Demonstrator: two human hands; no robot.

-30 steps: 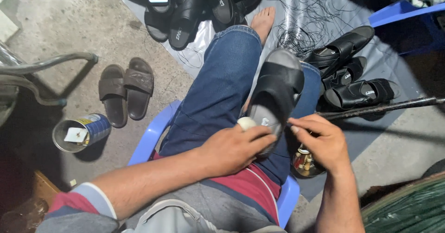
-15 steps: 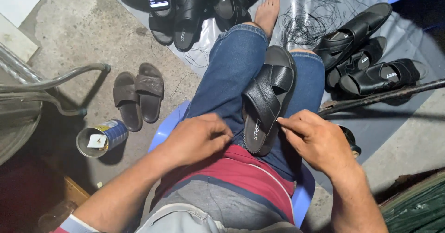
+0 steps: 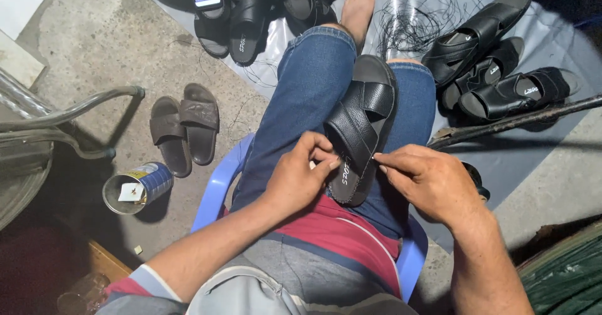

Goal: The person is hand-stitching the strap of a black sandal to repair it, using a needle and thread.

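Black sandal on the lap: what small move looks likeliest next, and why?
Probably a short pull by the right hand away from the sandal's edge. Its fingertips are pinched at the sole's rim near the heel, as if on a thread too fine to see, while the left hand steadies the opposite edge. The sandal rests sole-down across the jeans, so it seems braced for that.

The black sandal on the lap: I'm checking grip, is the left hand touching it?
Touching. The head view shows the left hand with its fingertips pressed against the heel edge of the black sandal.
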